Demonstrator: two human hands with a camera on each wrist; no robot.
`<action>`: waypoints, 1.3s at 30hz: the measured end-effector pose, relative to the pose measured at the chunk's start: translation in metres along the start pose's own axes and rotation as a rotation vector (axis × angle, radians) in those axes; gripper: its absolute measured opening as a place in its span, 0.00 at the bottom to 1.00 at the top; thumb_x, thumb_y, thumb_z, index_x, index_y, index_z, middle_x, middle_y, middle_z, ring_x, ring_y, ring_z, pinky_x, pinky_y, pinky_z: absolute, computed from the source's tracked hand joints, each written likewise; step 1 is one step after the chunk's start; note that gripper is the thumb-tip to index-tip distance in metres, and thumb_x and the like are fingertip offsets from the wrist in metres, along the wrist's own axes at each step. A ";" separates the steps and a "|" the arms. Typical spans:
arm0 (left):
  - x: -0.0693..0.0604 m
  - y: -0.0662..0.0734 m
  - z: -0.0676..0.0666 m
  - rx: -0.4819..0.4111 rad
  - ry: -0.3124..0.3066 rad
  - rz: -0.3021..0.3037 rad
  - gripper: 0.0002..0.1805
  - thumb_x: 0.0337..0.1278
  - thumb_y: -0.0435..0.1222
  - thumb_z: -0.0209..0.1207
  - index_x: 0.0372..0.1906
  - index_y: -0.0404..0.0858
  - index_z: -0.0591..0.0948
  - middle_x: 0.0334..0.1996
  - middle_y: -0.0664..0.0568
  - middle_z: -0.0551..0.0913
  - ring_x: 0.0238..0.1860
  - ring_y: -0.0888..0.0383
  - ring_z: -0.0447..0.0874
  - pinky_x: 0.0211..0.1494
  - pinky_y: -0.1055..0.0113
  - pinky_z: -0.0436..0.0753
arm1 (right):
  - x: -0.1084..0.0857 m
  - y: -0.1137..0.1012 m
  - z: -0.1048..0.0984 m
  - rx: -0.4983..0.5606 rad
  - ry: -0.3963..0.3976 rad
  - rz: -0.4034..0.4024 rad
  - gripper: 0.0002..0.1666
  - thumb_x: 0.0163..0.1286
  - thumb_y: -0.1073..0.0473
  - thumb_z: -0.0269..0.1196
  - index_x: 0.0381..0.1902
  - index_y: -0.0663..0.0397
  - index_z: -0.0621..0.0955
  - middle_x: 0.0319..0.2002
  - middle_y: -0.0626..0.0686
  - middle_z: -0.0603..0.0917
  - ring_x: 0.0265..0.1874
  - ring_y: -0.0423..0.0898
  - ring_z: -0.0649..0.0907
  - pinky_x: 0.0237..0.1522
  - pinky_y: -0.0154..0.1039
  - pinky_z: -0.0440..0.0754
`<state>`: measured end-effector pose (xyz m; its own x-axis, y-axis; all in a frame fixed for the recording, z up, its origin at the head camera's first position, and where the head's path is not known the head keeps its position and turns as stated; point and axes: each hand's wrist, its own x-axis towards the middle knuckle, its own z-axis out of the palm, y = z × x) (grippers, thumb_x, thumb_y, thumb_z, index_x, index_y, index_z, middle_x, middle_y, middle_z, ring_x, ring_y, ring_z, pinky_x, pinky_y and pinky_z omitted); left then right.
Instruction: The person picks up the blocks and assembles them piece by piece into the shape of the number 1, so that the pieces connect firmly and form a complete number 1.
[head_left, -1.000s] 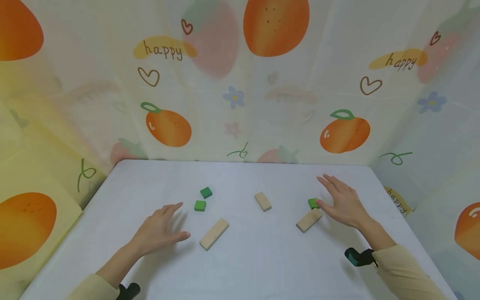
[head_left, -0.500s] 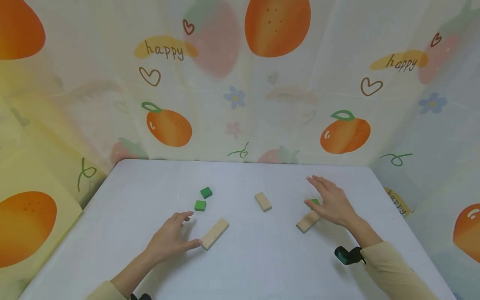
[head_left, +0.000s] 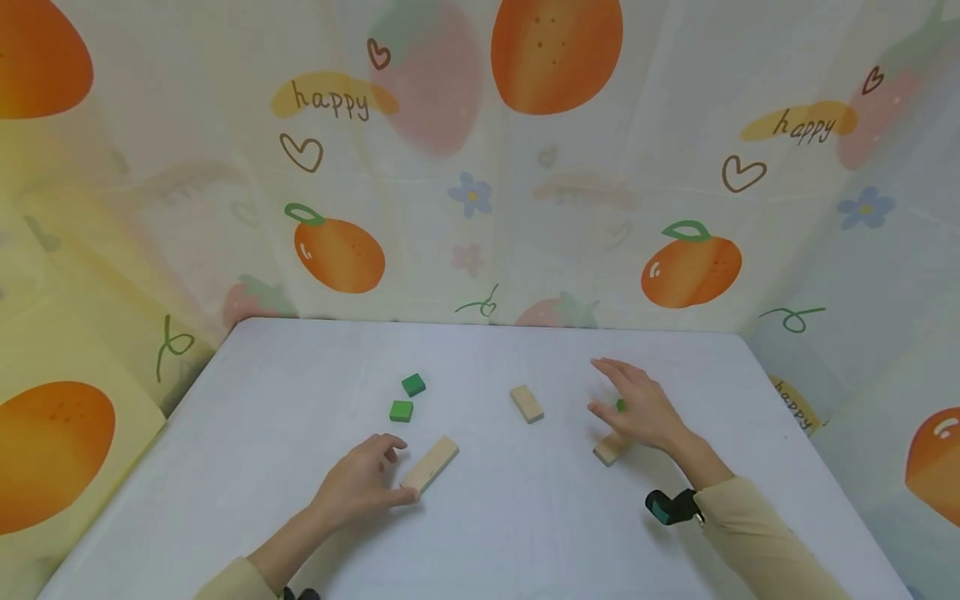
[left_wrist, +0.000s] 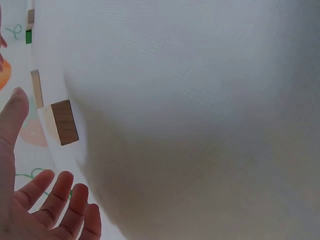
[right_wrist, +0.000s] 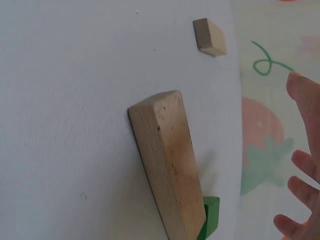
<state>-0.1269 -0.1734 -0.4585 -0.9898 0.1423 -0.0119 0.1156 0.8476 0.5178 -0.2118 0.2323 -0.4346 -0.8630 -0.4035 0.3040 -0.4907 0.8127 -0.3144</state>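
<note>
A long wooden block (head_left: 432, 463) lies slanted on the white table. Beside its near left end hovers my left hand (head_left: 360, 483), thumb apart from bent fingers and nothing held. In the left wrist view, a gap shows between the fingers and that block (left_wrist: 65, 122). My right hand (head_left: 641, 410), fingers spread, is over another wooden block (head_left: 611, 450) and a green block (head_left: 620, 405), hiding much of both. The right wrist view shows this wooden block (right_wrist: 170, 160) with the green block (right_wrist: 212, 215) close behind it, both apart from the fingers.
Two green blocks, one darker (head_left: 413, 384) and one lighter (head_left: 401, 411), lie beyond the left hand. A shorter wooden block (head_left: 527, 403) rests between the hands. Behind the table (head_left: 495, 533) hangs a fruit-patterned cloth (head_left: 525, 183).
My left hand has moved right and nearer to the long wooden block, its fingers bending more. The right hand has shifted left over the wooden and green blocks. The blocks stay put.
</note>
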 end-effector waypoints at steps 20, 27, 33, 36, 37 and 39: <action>0.006 0.002 0.008 0.032 -0.058 0.034 0.26 0.22 0.48 0.75 0.35 0.47 0.77 0.23 0.61 0.74 0.24 0.64 0.68 0.28 0.69 0.69 | 0.016 -0.013 0.031 0.077 -0.051 -0.032 0.36 0.58 0.52 0.64 0.63 0.55 0.68 0.59 0.59 0.72 0.57 0.59 0.71 0.52 0.60 0.69; 0.007 0.000 0.010 0.050 -0.056 0.032 0.24 0.24 0.48 0.74 0.34 0.48 0.78 0.22 0.62 0.73 0.24 0.65 0.68 0.27 0.69 0.69 | 0.021 -0.015 0.040 0.092 -0.072 -0.023 0.36 0.59 0.52 0.64 0.63 0.56 0.67 0.60 0.59 0.71 0.58 0.59 0.70 0.55 0.58 0.68; 0.007 0.000 0.011 0.056 -0.057 0.020 0.23 0.25 0.47 0.74 0.34 0.48 0.79 0.21 0.62 0.73 0.24 0.64 0.67 0.27 0.68 0.69 | 0.025 -0.013 0.048 0.118 -0.090 -0.031 0.36 0.58 0.52 0.64 0.63 0.55 0.67 0.60 0.59 0.72 0.58 0.57 0.71 0.56 0.55 0.67; 0.008 -0.001 0.012 0.052 -0.062 0.016 0.22 0.26 0.47 0.74 0.35 0.48 0.79 0.21 0.62 0.73 0.23 0.64 0.67 0.27 0.68 0.68 | 0.027 -0.014 0.051 0.143 -0.110 -0.041 0.36 0.58 0.53 0.64 0.63 0.55 0.67 0.59 0.59 0.71 0.58 0.57 0.70 0.57 0.55 0.67; 0.008 -0.001 0.013 0.049 -0.064 0.014 0.22 0.27 0.47 0.74 0.35 0.48 0.79 0.21 0.62 0.73 0.23 0.63 0.67 0.26 0.68 0.68 | 0.028 -0.014 0.052 0.148 -0.122 -0.042 0.36 0.58 0.53 0.64 0.63 0.55 0.67 0.60 0.58 0.71 0.59 0.57 0.70 0.57 0.54 0.67; 0.008 -0.001 0.014 0.045 -0.065 0.012 0.22 0.27 0.47 0.74 0.35 0.48 0.79 0.20 0.62 0.73 0.23 0.63 0.67 0.26 0.68 0.68 | 0.030 -0.016 0.053 0.156 -0.147 -0.042 0.36 0.59 0.54 0.64 0.64 0.55 0.66 0.60 0.58 0.71 0.59 0.56 0.70 0.58 0.54 0.66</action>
<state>-0.1339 -0.1662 -0.4707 -0.9810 0.1841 -0.0619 0.1326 0.8676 0.4792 -0.2366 0.1852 -0.4685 -0.8439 -0.5022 0.1889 -0.5296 0.7231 -0.4434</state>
